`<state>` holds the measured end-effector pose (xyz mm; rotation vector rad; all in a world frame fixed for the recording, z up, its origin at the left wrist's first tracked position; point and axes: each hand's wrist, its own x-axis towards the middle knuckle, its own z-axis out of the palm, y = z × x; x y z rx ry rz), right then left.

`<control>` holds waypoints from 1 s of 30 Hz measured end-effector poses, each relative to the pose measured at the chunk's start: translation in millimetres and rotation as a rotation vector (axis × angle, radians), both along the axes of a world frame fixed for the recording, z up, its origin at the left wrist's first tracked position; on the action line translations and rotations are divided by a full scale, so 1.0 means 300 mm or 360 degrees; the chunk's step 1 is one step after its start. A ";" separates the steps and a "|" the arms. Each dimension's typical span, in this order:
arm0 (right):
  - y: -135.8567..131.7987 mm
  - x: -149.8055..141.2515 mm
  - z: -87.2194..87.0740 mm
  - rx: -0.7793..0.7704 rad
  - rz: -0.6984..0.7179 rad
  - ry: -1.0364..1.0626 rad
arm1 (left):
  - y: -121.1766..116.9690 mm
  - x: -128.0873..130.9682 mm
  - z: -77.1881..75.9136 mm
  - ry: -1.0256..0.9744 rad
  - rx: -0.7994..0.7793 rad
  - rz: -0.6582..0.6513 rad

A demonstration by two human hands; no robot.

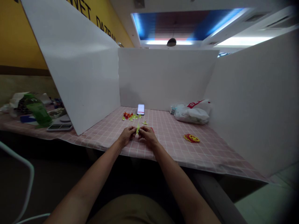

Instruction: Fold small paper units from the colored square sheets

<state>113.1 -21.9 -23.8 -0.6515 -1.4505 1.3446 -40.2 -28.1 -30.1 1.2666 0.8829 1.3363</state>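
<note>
Between my two hands, just above the table's near part, is a small folded yellow-green paper piece [138, 128]. My left hand [128, 134] pinches its left side, and my right hand [147, 135] pinches it from the right. The fingers cover much of the paper. Something flat and red [152, 129] shows partly behind my right hand. Beyond the hands, a single yellow folded paper piece [145, 123] lies on the cloth. Farther back and left, several yellow pieces [134, 117] sit beside a cluster of red-orange folded pieces [128, 115].
A lit phone or tablet [140, 109] stands at the back. White plastic bags [191, 113] lie at the back right, and a red-and-yellow cutout disc [192, 138] nearer. White panels [168, 77] enclose the checked tablecloth [168, 146]. Outside the left panel are a scale [60, 127] and green bottle [38, 112].
</note>
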 end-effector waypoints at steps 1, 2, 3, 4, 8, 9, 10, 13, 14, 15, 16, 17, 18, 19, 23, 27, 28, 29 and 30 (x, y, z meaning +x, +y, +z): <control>-0.002 0.001 0.001 0.0003 -0.0002 -0.0008 | 0.000 0.000 0.000 -0.0001 0.0001 0.0000; -0.004 0.002 0.002 0.0007 -0.0006 -0.0018 | 0.000 0.000 -0.001 0.0002 0.0004 0.0001; -0.006 0.002 0.003 0.0012 -0.0009 -0.0029 | 0.000 -0.001 -0.001 0.0009 0.0006 0.0001; -0.008 0.003 0.004 0.0018 -0.0013 -0.0040 | 0.000 -0.001 -0.001 0.0021 0.0009 0.0001; -0.004 0.004 -0.002 0.0061 -0.0059 -0.0085 | -0.005 0.003 -0.002 0.0107 0.0055 0.0023; 0.000 0.004 -0.006 0.0079 -0.0083 -0.0098 | -0.006 0.006 -0.002 0.0138 0.0076 0.0040; 0.005 0.004 -0.009 0.0101 -0.0114 -0.0113 | -0.008 0.010 -0.002 0.0171 0.0102 0.0063; 0.022 0.006 -0.018 0.0191 -0.0253 -0.0166 | -0.011 0.023 -0.001 0.0248 0.0224 0.0177; 0.027 0.007 -0.020 0.0228 -0.0309 -0.0191 | -0.012 0.027 0.000 0.0264 0.0274 0.0219; 0.030 0.007 -0.021 0.0266 -0.0365 -0.0220 | -0.013 0.031 0.000 0.0281 0.0324 0.0250; 0.033 0.008 -0.021 0.0304 -0.0415 -0.0250 | -0.014 0.035 0.001 0.0301 0.0367 0.0267; 0.034 0.008 -0.020 0.0340 -0.0459 -0.0279 | -0.014 0.038 0.001 0.0324 0.0401 0.0271; 0.034 0.008 -0.019 0.0372 -0.0494 -0.0303 | -0.014 0.040 0.001 0.0348 0.0427 0.0271; 0.033 0.008 -0.018 0.0398 -0.0520 -0.0323 | -0.014 0.041 0.000 0.0368 0.0446 0.0272; 0.031 0.008 -0.018 0.0460 -0.0540 -0.0365 | -0.011 0.042 -0.006 0.0411 0.0498 0.0331; 0.038 0.009 -0.025 0.0477 -0.0508 -0.0357 | -0.009 0.041 -0.011 0.0447 0.0533 0.0357; 0.041 0.008 -0.026 0.0478 -0.0498 -0.0353 | -0.008 0.041 -0.011 0.0454 0.0541 0.0358; 0.043 0.008 -0.028 0.0478 -0.0488 -0.0348 | -0.007 0.041 -0.012 0.0458 0.0549 0.0360; 0.045 0.007 -0.029 0.0477 -0.0478 -0.0344 | -0.007 0.041 -0.012 0.0461 0.0556 0.0366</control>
